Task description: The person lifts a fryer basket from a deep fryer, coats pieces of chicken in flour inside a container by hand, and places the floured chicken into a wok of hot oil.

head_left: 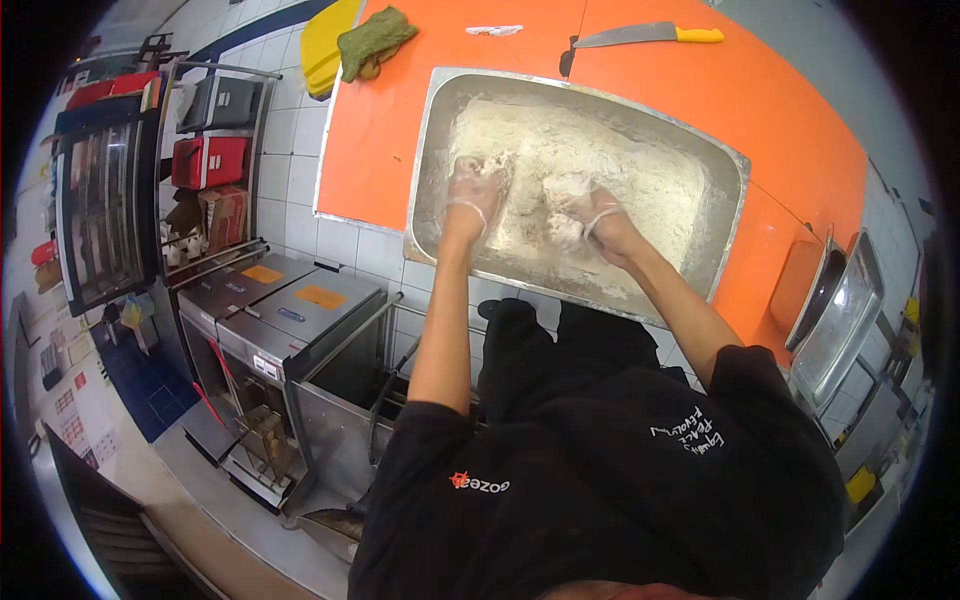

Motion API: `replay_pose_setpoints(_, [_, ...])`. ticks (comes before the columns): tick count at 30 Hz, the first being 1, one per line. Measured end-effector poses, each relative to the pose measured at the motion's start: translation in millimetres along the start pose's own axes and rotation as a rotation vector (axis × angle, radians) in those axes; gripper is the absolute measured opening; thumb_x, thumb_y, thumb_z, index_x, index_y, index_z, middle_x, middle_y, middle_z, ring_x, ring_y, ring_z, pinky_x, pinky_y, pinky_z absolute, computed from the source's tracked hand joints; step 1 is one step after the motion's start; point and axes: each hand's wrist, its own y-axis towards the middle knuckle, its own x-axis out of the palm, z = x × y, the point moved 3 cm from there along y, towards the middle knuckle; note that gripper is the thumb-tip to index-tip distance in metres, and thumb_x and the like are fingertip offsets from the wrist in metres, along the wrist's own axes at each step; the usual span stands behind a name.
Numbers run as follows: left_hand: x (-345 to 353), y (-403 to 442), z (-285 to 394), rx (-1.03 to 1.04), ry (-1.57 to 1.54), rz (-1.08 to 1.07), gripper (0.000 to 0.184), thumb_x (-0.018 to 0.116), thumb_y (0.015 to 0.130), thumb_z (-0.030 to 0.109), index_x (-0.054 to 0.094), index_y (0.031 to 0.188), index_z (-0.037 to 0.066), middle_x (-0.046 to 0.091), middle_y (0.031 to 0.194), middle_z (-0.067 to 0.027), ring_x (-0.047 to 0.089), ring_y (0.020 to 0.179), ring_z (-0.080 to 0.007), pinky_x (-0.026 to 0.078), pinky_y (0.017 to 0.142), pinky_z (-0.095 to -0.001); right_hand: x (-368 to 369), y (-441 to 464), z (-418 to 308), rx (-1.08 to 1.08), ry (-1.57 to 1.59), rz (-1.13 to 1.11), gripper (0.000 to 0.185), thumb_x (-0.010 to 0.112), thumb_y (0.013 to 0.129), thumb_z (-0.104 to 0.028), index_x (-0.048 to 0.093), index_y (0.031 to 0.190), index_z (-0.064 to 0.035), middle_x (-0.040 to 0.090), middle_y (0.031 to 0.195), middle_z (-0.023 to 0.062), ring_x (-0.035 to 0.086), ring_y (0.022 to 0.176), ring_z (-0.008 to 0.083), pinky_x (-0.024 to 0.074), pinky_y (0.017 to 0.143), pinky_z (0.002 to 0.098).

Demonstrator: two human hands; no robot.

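Fingers curled, a person's right hand (612,228) grips a flour-coated piece (566,228) inside a deep metal pan (428,150), while the left hand (472,198) reaches into the floury mix (590,140) at the pan's left side; whether that grip is closed on anything cannot be told. Both hands wear thin, clear gloves, dusted pale at the fingers. The two hands are apart, with a stretch of flour between them. The pan sits on an orange tabletop (365,150), its near side at the edge, in front of the person's black shirt (600,470). Beyond its far rim lies a knife (640,35), yellow handle to the right and blade to the left, near a crumpled white scrap (494,30). A green cloth (375,43) rests at the far left corner, beside a yellow object (322,50). At the tabletop's right end, a shallow metal tray (843,325) leans at a tilt. To the left, below the tabletop, stand metal kitchen units (300,310), with a red-and-white box (208,162) on a rack behind them.
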Motion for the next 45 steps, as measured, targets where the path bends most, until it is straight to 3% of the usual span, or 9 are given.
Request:
replay_pose_setpoints(3, [-8.7, -44.6, 46.2, -0.297, -0.398, 0.070, 0.037, 0.071, 0.090, 0.012, 0.049, 0.118, 0.004, 0.065, 0.098, -0.0159, 0.064, 0.094, -0.0218, 0.052, 0.078, -0.0345, -2.2, 0.4, -17.1, 0.122, 0.052, -0.061, 0.053, 0.063, 0.091, -0.002, 0.048, 0.141, -0.0057, 0.062, 0.127, 0.0089, 0.061, 0.113, 0.0194, 0.0529, 0.095, 0.0370])
replay_pose_setpoints(8, [14.7, -81.9, 57.0, -0.327, -0.649, 0.197, 0.032, 0.071, 0.090, 0.005, 0.047, 0.111, 0.008, 0.059, 0.098, -0.0073, 0.057, 0.085, -0.0113, 0.048, 0.074, -0.0257, 2.4, -2.0, -35.8, -0.447, -1.172, 0.265, 0.046, 0.060, 0.094, -0.018, 0.054, 0.137, -0.0038, 0.061, 0.128, 0.0222, 0.061, 0.114, 0.0390, 0.0499, 0.096, 0.0449])
replay_pose_setpoints(15, [53.5, -97.6, 54.2, -0.326, -0.697, 0.195, 0.028, 0.071, 0.092, 0.007, 0.046, 0.106, 0.009, 0.056, 0.081, -0.0009, 0.047, 0.067, -0.0069, 0.040, 0.056, -0.0256, -13.2, -8.6, -16.7, -0.438, -1.153, 0.187, 0.037, 0.059, 0.091, -0.019, 0.063, 0.125, -0.0034, 0.063, 0.124, 0.0212, 0.060, 0.112, 0.0425, 0.0492, 0.097, 0.0471])
replay_pose_setpoints(23, [47.6, -102.5, 43.6, -0.326, -0.399, -0.072, 0.033, 0.060, 0.100, 0.026, 0.065, 0.120, 0.000, 0.071, 0.105, -0.0074, 0.063, 0.089, -0.0187, 0.050, 0.082, -0.0300, 24.7, -5.1, -45.5, -0.459, -1.272, -0.208, 0.034, 0.067, 0.086, -0.013, 0.063, 0.119, -0.0057, 0.063, 0.112, 0.0171, 0.060, 0.106, 0.0401, 0.0509, 0.092, 0.0418])
replay_pose_setpoints(27, [9.2, -115.1, 59.1, -0.161, -0.294, 0.159, 0.026, 0.059, 0.103, 0.026, 0.068, 0.109, 0.003, 0.070, 0.097, -0.0047, 0.061, 0.088, -0.0136, 0.049, 0.082, -0.0282, 9.3, -1.4, -55.2, -0.534, -1.297, -0.238, 0.038, 0.071, 0.085, -0.019, 0.064, 0.119, -0.0053, 0.064, 0.119, 0.0210, 0.062, 0.110, 0.0392, 0.0511, 0.094, 0.0436])
replay_pose_setpoints(32, [-47.1, -162.3, 90.2, -0.223, -0.507, 0.140, 0.022, 0.059, 0.101, 0.018, 0.065, 0.109, -0.002, 0.071, 0.101, -0.0106, 0.064, 0.091, -0.0161, 0.053, 0.083, -0.0306, -24.1, 3.3, -58.4, -0.743, -1.454, 0.177, 0.040, 0.067, 0.094, -0.029, 0.060, 0.129, -0.0101, 0.062, 0.125, 0.0204, 0.059, 0.114, 0.0388, 0.0466, 0.099, 0.0453])
replay_pose_setpoints(35, [-52.4, -209.9, 49.0, 0.107, -0.606, 0.287, 0.023, 0.059, 0.101, 0.022, 0.067, 0.104, 0.001, 0.070, 0.093, -0.0080, 0.064, 0.086, -0.0177, 0.053, 0.079, -0.0327, 43.6, -11.5, -96.2, -0.539, -1.126, -0.087, 0.036, 0.062, 0.098, -0.023, 0.060, 0.128, -0.0023, 0.068, 0.116, 0.0159, 0.066, 0.103, 0.0290, 0.0529, 0.088, 0.0380])
replay_pose_setpoints(40, [-95.2, -337.9, 10.4, -0.145, -0.831, 0.484, 0.022, 0.055, 0.104, 0.024, 0.064, 0.104, 0.004, 0.067, 0.098, -0.0042, 0.061, 0.092, -0.0128, 0.051, 0.085, -0.0294, 116.4, 82.6, -110.6, 0.131, -0.793, -0.528, 0.043, 0.058, 0.101, -0.031, 0.057, 0.130, 0.0008, 0.068, 0.117, 0.0158, 0.068, 0.100, 0.0236, 0.0543, 0.089, 0.0308])
replay_pose_setpoints(45, [-111.5, -450.6, -56.6, -0.180, -0.942, 0.790, 0.021, 0.054, 0.105, 0.022, 0.063, 0.109, 0.003, 0.068, 0.098, -0.0044, 0.062, 0.092, -0.0126, 0.051, 0.084, -0.0276, 385.2, -71.2, -79.7, -0.236, -0.871, -0.989, 0.046, 0.058, 0.103, -0.030, 0.053, 0.136, 0.0013, 0.065, 0.124, 0.0113, 0.066, 0.107, 0.0197, 0.0516, 0.091, 0.0285])
